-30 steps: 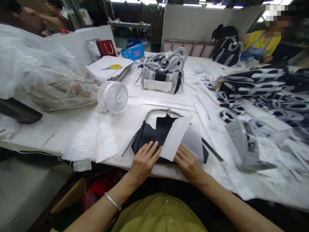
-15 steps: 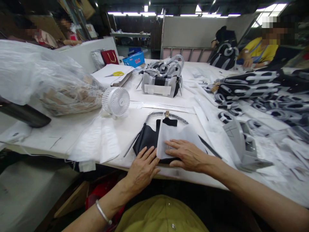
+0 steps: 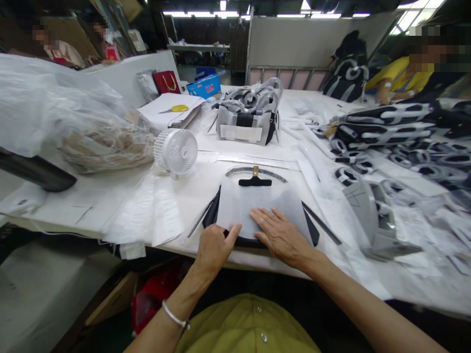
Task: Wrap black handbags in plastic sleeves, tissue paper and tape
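Here, black bag [image 3: 248, 242] lies at counter's [image 3: 206, 184] near edge, pale sheet [image 3: 239, 203] atop; right hand [image 3: 278, 234], fingers apart, probably steadies it. Left hand [image 3: 216, 247] curls at near-left edge, grip unclear.

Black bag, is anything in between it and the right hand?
Yes, the pale sheet. It lies over most of the bag, and the right hand is spread on top of it.
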Action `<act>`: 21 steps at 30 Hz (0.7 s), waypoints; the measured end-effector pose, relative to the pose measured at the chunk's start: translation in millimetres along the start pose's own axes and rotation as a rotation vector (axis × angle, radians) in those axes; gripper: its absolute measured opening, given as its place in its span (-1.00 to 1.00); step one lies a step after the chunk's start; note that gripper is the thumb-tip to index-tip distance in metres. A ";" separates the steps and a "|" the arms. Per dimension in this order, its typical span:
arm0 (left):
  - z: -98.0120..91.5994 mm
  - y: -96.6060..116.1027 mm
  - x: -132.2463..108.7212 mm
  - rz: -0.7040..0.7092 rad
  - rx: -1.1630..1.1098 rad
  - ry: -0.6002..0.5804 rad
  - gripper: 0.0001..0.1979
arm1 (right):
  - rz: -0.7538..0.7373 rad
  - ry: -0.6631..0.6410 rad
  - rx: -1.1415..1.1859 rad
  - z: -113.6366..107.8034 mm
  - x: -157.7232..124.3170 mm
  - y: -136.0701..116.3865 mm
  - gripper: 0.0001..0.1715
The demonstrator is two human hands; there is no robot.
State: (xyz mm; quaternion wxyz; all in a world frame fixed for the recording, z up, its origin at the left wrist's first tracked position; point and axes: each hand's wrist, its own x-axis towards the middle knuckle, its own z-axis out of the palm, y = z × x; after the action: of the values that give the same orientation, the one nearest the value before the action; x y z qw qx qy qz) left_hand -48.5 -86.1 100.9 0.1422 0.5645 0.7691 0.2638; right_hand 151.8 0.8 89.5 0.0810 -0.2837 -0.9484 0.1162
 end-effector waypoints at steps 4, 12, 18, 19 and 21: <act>4.6 0.7 3.0 -0.046 -0.074 0.018 -0.53 | 0.007 -0.048 0.047 -5.1 2.3 6.3 -0.39; -2.5 -2.3 2.1 -0.178 -0.323 -0.055 -0.53 | -0.008 -0.191 0.221 -29.3 4.0 26.9 -0.40; 0.7 -3.4 6.6 -0.178 -0.343 -0.014 -0.68 | 0.021 -0.209 0.169 -31.5 3.4 21.0 -0.41; 1.0 -3.8 6.7 -0.176 -0.331 -0.014 -0.68 | 0.027 -0.204 0.162 -30.6 3.2 19.3 -0.41; 1.0 -4.4 6.1 -0.170 -0.309 -0.001 -0.70 | 0.034 -0.196 0.160 -28.9 2.4 17.7 -0.39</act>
State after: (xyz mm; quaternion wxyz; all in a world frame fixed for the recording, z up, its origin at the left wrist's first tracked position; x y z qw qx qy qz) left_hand -53.5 -81.1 98.0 0.2493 0.4690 0.7642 0.3658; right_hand 165.4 21.6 112.7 0.0083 -0.2796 -0.9345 0.2202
